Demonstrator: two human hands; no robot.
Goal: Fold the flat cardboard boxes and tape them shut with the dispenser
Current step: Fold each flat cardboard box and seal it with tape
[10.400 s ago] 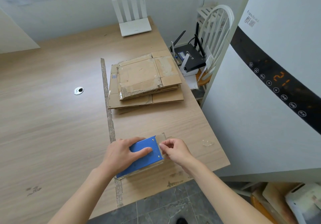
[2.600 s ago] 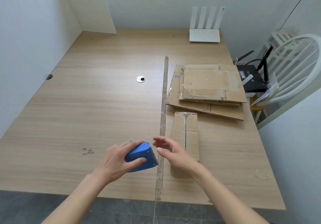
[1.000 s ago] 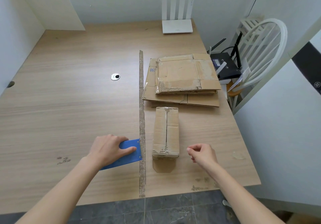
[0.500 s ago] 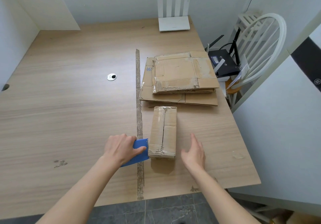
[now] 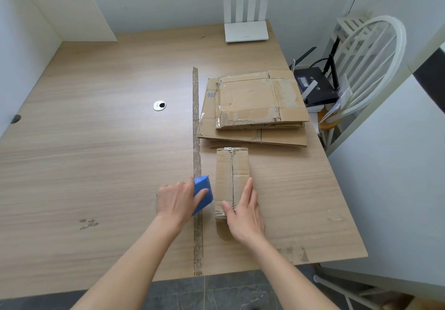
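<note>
A small folded cardboard box (image 5: 231,172) lies lengthwise on the wooden table (image 5: 96,153), its top seam running away from me. My right hand (image 5: 243,211) rests on the box's near right side, fingers straight along its edge and thumb on top. My left hand (image 5: 177,201) grips the blue tape dispenser (image 5: 203,193) just left of the box's near end. A stack of flat cardboard boxes (image 5: 255,107) lies beyond the folded box.
A strip of brown tape residue (image 5: 196,141) runs down the table's middle. A white router (image 5: 246,18) stands at the back edge. A metal cable grommet (image 5: 159,105) sits left of the stack. A white chair (image 5: 363,69) holding a black router (image 5: 313,86) stands right of the table.
My right hand has moved from beside the box onto its near right side. My left hand has brought the dispenser slightly closer to the box.
</note>
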